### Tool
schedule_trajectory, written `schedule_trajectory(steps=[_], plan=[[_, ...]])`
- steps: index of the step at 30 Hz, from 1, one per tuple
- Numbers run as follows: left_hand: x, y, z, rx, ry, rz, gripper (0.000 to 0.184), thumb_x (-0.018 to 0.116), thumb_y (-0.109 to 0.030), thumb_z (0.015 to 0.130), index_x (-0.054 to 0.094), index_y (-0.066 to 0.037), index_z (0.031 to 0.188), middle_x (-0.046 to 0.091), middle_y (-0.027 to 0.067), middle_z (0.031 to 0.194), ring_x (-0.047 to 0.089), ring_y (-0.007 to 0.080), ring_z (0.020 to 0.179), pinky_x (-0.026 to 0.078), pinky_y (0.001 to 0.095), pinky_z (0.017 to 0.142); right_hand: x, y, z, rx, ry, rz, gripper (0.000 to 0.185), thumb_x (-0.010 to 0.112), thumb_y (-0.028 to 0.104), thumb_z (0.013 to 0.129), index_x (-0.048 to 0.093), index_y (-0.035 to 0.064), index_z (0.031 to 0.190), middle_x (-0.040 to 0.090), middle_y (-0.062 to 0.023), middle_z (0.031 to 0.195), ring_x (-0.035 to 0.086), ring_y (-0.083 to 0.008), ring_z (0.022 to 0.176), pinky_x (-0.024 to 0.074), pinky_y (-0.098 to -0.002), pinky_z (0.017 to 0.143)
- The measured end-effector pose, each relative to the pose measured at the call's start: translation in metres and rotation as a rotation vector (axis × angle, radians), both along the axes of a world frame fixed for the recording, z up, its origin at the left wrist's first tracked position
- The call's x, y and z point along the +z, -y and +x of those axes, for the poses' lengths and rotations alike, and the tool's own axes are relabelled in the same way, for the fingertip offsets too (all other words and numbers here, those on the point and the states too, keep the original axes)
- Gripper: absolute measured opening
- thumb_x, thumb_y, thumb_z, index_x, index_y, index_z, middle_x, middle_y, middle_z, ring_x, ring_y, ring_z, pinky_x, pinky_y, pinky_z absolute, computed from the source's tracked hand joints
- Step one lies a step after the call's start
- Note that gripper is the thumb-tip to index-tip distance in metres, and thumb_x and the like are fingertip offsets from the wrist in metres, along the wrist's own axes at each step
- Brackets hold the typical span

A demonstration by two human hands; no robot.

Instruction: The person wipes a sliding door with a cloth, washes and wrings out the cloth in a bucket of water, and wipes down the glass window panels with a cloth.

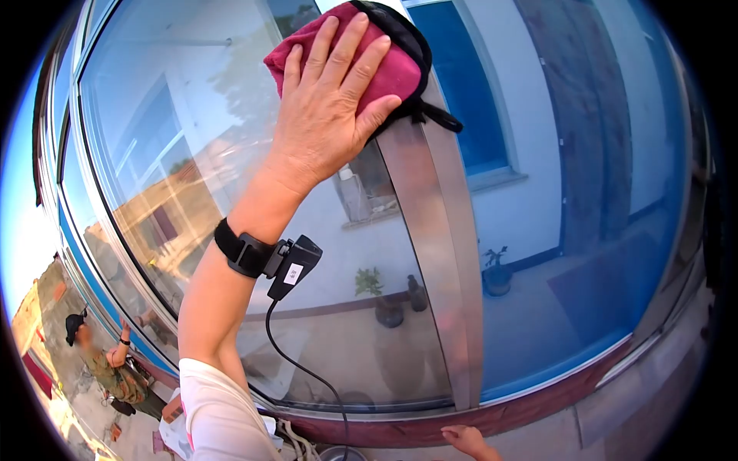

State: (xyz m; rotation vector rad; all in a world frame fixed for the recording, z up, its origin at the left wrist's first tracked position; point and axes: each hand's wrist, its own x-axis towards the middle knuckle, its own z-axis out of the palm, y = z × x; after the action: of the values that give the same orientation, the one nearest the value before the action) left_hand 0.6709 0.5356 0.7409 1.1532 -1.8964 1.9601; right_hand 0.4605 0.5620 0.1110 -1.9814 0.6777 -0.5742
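Observation:
My left hand point(323, 115) is raised high, its fingers spread flat over a dark pink cleaning cloth point(307, 34) with a black border and a black loop. The palm holds the cloth against the window glass point(231, 92) and the top of the metal window post point(430, 253). Around my left wrist is a black strap with a small black device point(294, 265), and a cable hangs down from it. My right hand point(463, 439) is low at the bottom edge of the view, near the sill, fingers curled in. Nothing shows in it.
At far left a person point(115, 369) in a dark hat and camouflage top holds a hand near the glass. A metal basin point(342, 453) sits at the bottom edge below the dark red sill point(384, 432). Potted plants point(388, 311) show through the glass.

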Motion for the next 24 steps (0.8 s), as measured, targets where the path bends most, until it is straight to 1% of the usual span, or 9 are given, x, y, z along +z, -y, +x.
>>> schedule_trajectory(steps=[2, 5, 7, 10, 14, 16, 18, 21, 24], plan=[[-0.051, -0.008, -0.011, 0.039, 0.048, 0.308, 0.059, 0.049, -0.054, 0.093, 0.045, -0.023, 0.143, 0.034, 0.0049, 0.154, 0.027, 0.0289, 0.143, 0.017, 0.0533, 0.115, -0.009, 0.001, -0.003, -0.039, 0.057, 0.065, 0.026, 0.064, 0.033, 0.087, 0.073, 0.0165, 0.104, 0.072, -0.0084, 0.094, 0.070, -0.0272, 0.083, 0.0557, -0.0361, 0.075], [-0.045, -0.009, -0.011, 0.036, 0.085, 0.346, 0.060, 0.049, -0.056, 0.092, 0.046, -0.024, 0.142, 0.034, 0.0038, 0.154, 0.026, 0.0269, 0.144, 0.015, 0.0530, 0.116, -0.007, 0.002, -0.018, -0.077, -0.019, 0.063, 0.024, 0.065, 0.032, 0.086, 0.074, 0.0162, 0.102, 0.072, -0.0087, 0.094, 0.070, -0.0275, 0.082, 0.0556, -0.0366, 0.074], [0.003, 0.002, -0.012, 0.040, 0.058, 0.079, 0.061, 0.047, -0.056, 0.093, 0.044, -0.023, 0.143, 0.032, 0.0038, 0.155, 0.026, 0.0266, 0.144, 0.016, 0.0524, 0.116, 0.023, 0.006, -0.025, -0.006, -0.080, 0.090, 0.031, 0.061, 0.035, 0.091, 0.070, 0.0120, 0.109, 0.069, -0.0157, 0.105, 0.065, -0.0344, 0.099, 0.0522, -0.0427, 0.083], [0.055, 0.015, -0.011, 0.061, 0.046, -0.162, 0.060, 0.044, -0.058, 0.095, 0.042, -0.025, 0.145, 0.029, 0.0034, 0.157, 0.025, 0.0269, 0.145, 0.016, 0.0521, 0.117, 0.024, 0.015, -0.022, -0.050, -0.054, 0.005, 0.031, 0.061, 0.035, 0.091, 0.070, 0.0116, 0.110, 0.069, -0.0155, 0.105, 0.065, -0.0345, 0.099, 0.0523, -0.0408, 0.084], [0.042, 0.022, -0.014, 0.051, 0.155, 0.036, 0.061, 0.042, -0.060, 0.094, 0.039, -0.028, 0.146, 0.028, 0.0031, 0.157, 0.024, 0.0260, 0.145, 0.016, 0.0489, 0.118, 0.006, 0.024, -0.019, -0.133, -0.002, 0.009, 0.030, 0.062, 0.034, 0.090, 0.070, 0.0120, 0.109, 0.069, -0.0161, 0.104, 0.066, -0.0349, 0.097, 0.0524, -0.0405, 0.083], [0.089, 0.033, -0.012, 0.031, 0.142, -0.180, 0.061, 0.040, -0.060, 0.095, 0.040, -0.027, 0.146, 0.028, 0.0040, 0.157, 0.023, 0.0269, 0.145, 0.016, 0.0489, 0.117, 0.003, 0.029, -0.018, -0.140, -0.012, 0.034, 0.028, 0.062, 0.032, 0.090, 0.071, 0.0124, 0.108, 0.068, -0.0167, 0.103, 0.066, -0.0352, 0.095, 0.0525, -0.0410, 0.082], [0.144, 0.039, -0.016, -0.002, 0.064, -0.187, 0.062, 0.048, -0.047, 0.095, 0.038, -0.011, 0.146, 0.025, 0.0143, 0.157, 0.021, 0.0328, 0.145, 0.019, 0.0558, 0.113, 0.018, 0.030, -0.018, -0.148, -0.041, 0.025, 0.027, 0.062, 0.032, 0.090, 0.071, 0.0126, 0.107, 0.068, -0.0168, 0.103, 0.066, -0.0352, 0.095, 0.0525, -0.0411, 0.081], [0.236, 0.058, -0.006, 0.000, -0.110, -0.371, 0.067, 0.043, -0.054, 0.095, 0.037, -0.012, 0.147, 0.025, 0.0156, 0.157, 0.023, 0.0338, 0.144, 0.020, 0.0541, 0.114, 0.024, 0.039, -0.019, -0.153, -0.081, -0.005, 0.027, 0.062, 0.032, 0.090, 0.071, 0.0127, 0.107, 0.068, -0.0169, 0.102, 0.066, -0.0349, 0.094, 0.0525, -0.0408, 0.081], [0.269, 0.063, -0.005, 0.048, -0.311, -0.470, 0.066, 0.038, -0.052, 0.097, 0.033, -0.012, 0.149, 0.025, 0.0174, 0.156, 0.023, 0.0380, 0.143, 0.022, 0.0553, 0.113, 0.030, 0.039, -0.025, -0.193, -0.058, -0.006, 0.026, 0.062, 0.031, 0.090, 0.071, 0.0125, 0.107, 0.069, -0.0165, 0.101, 0.066, -0.0346, 0.094, 0.0525, -0.0405, 0.081]])
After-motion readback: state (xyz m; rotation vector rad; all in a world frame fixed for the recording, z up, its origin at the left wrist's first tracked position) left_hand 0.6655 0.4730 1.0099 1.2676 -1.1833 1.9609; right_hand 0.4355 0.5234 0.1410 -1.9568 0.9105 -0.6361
